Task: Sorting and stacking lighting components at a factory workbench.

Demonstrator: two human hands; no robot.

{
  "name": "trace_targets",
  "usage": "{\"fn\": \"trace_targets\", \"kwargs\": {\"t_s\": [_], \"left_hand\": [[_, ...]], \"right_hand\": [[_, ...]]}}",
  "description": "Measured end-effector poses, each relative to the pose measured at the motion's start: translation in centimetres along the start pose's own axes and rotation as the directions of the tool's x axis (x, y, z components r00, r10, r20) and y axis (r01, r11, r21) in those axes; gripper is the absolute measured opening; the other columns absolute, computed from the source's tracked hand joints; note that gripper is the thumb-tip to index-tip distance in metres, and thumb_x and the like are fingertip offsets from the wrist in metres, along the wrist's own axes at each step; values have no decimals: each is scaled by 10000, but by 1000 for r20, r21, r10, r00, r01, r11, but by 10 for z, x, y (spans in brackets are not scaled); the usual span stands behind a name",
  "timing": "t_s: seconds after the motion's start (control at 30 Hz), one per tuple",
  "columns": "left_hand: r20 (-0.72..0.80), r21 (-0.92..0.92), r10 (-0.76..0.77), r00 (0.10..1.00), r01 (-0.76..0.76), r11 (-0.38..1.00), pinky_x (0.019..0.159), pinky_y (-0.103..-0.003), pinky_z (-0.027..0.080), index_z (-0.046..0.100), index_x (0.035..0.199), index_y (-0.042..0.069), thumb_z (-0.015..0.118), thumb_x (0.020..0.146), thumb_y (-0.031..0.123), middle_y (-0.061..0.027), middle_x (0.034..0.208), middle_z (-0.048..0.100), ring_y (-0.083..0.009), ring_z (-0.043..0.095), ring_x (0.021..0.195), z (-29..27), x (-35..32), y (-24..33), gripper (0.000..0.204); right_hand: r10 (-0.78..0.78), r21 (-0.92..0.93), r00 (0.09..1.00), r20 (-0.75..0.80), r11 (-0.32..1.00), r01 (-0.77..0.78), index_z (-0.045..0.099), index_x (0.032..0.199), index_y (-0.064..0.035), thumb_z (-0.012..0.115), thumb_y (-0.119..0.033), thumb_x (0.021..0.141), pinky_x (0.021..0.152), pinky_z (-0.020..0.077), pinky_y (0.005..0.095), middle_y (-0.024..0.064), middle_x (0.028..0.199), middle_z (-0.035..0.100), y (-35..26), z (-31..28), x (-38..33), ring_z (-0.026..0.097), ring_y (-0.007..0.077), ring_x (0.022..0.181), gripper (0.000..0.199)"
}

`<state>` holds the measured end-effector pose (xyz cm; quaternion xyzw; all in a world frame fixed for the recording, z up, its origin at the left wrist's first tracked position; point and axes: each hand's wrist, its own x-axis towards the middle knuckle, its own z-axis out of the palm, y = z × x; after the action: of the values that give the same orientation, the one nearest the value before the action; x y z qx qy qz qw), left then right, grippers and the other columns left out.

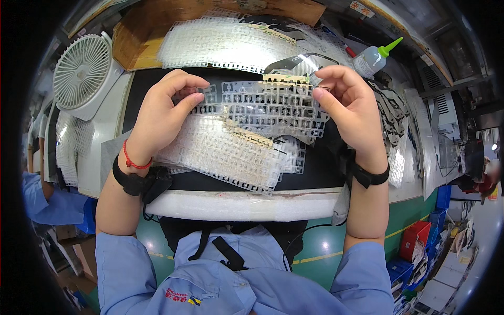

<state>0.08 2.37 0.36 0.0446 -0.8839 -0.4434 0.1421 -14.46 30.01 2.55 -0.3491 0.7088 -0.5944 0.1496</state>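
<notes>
A clear, keyboard-shaped plastic sheet [273,110] with rows of square cut-outs hangs between my hands above the work mat. My left hand [169,102] pinches its left end between thumb and bent fingers. At the upper right corner, my right hand [349,102] grips it between thumb and fingertips. A cream paper strip [286,79] runs along the top edge near the right hand. Beneath lies a loose pile of similar clear sheets [226,155], slanting down to the right, with another cream strip along its upper edge.
A larger stack of clear sheets [215,44] lies at the back before a brown cardboard box [131,44]. A white fan [84,73] stands at the left. A bottle with a green nozzle [371,60] and black cut-out sheets [389,113] are at the right. White foam [252,203] edges the table.
</notes>
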Motion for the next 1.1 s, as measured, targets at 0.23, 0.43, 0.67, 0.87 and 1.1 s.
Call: {"fn": "trace_targets", "kwargs": {"t_s": [0.23, 0.43, 0.67, 0.87, 1.1], "left_hand": [[0, 12, 16, 1000, -16, 1000, 786, -239, 435, 650, 1059, 11, 617, 862, 9, -25, 931, 557, -106, 524, 842, -1, 0, 1, 200], [-6, -9, 14, 1000, -14, 1000, 794, -242, 437, 641, 1080, 9, 612, 863, 3, -17, 925, 548, -98, 519, 842, 0, -1, 1, 219], [9, -51, 54, 998, -54, 997, 898, -271, 434, 549, 1267, 31, 684, 828, 97, -44, 1047, 554, -127, 533, 986, -2, -3, -1, 464], [406, 51, 403, 820, -461, 886, 1029, -407, 354, 477, 1341, 28, 850, 623, 446, -155, 1269, 489, -293, 463, 1179, -3, -4, 12, 910], [546, 214, 290, 786, -466, 859, 1029, -417, 338, 451, 1356, 10, 839, 610, 434, -186, 1278, 442, -353, 433, 1186, 0, -11, 16, 942]], "right_hand": [[-47, 26, 998, -30, 999, 48, 582, 1073, -11, 641, -34, 887, 655, 425, 181, -21, 858, 579, -1, 0, 1, 525, 29, 739, 196], [39, 83, 998, -40, 996, -36, 585, 1072, -3, 633, -31, 894, 587, 455, 189, 2, 864, 597, -5, 0, 0, 539, 40, 689, 187], [-234, -134, 810, -537, 972, 193, 621, 1044, -8, 617, -55, 920, 629, 411, 178, 6, 867, 620, 9, -20, 9, 535, 43, 721, 132], [-46, 70, 608, -793, 984, 165, 578, 1093, -1, 546, -72, 955, 661, 418, 181, 35, 912, 614, 16, -63, 14, 548, 69, 733, 158], [-122, -16, 493, -862, 977, 214, 558, 1167, -48, 589, -189, 932, 829, 330, 238, -17, 1060, 524, 12, -56, 11, 425, 67, 969, 277]]}}
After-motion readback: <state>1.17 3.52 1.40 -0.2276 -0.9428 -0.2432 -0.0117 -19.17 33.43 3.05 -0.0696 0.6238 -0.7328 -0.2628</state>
